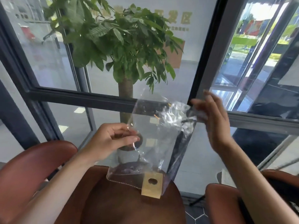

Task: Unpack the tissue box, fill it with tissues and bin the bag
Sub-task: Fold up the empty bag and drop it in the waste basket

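A clear plastic bag [155,143] hangs in the air in front of me, above a round brown table [123,204]. It looks empty, and a tan cardboard hang tab [152,185] with an oval hole is at its lower end. My left hand [111,139] pinches the bag's left edge between thumb and fingers. My right hand [212,120] is at the bag's crumpled upper right corner with fingers spread and blurred. Whether that hand grips the bag is unclear. No tissue box or tissues are in view.
A potted tree [124,46] stands right behind the table against dark-framed glass walls [80,96]. Brown leather chairs flank the table on the left [32,162] and on the right [226,204]. White tiled floor shows beyond the table.
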